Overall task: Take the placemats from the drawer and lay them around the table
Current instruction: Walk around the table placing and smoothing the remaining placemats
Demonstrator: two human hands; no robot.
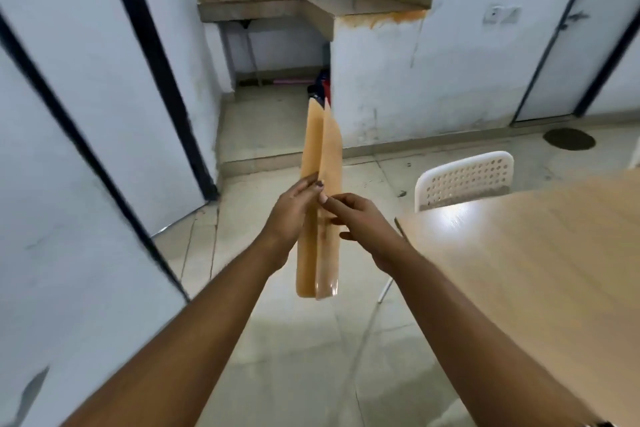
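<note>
I hold tan placemats edge-on in front of me, above the floor, so they look like two thin upright sheets slightly apart. My left hand grips the left sheet from its left side, thumb across the edge. From the right, my right hand pinches the right sheet with its fingertips. The light wooden table stands to my right, its near corner just beside my right wrist. No drawer is in view.
A white perforated chair is tucked at the table's far side. White doors with black frames line the left. A stained counter with a sink stands ahead, and a round floor drain at far right.
</note>
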